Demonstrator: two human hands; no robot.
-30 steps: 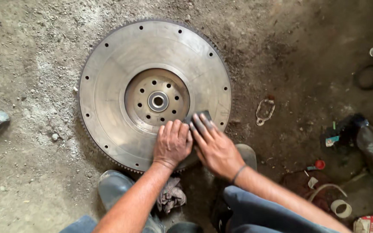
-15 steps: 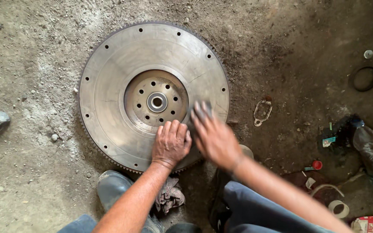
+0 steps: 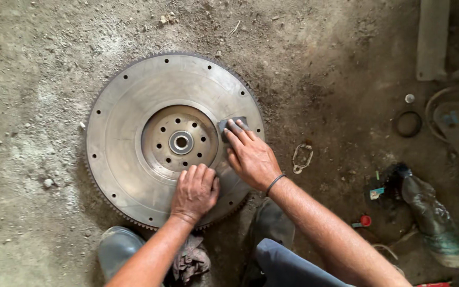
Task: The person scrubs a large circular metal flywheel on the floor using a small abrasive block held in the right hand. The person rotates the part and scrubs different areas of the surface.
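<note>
A large round metal flywheel [image 3: 134, 143], toothed around its rim, is seen from above lying flat on a dusty concrete floor [image 3: 38, 64]. At its centre sits a recessed hub ringed with bolt holes. The left hand [image 3: 195, 192] is laid palm down on the lower part of the disc, just below the hub, fingers together and flat, gripping nothing. The right hand [image 3: 252, 157] is pressed onto a small dark abrasive pad [image 3: 233, 124], which is pinned under the fingertips against the disc's face just right of the hub; the fingers are extended, not curled. A thin dark band is worn on the right wrist. A crumpled rag [image 3: 189, 260] lies below the disc, between a grey shoe [image 3: 117, 250] and a trouser leg. To the right, well apart on the floor, are a thin metal gasket [image 3: 302, 158], a dark rubber ring [image 3: 409, 123] and a grimy plastic bottle [image 3: 431, 212].
</note>
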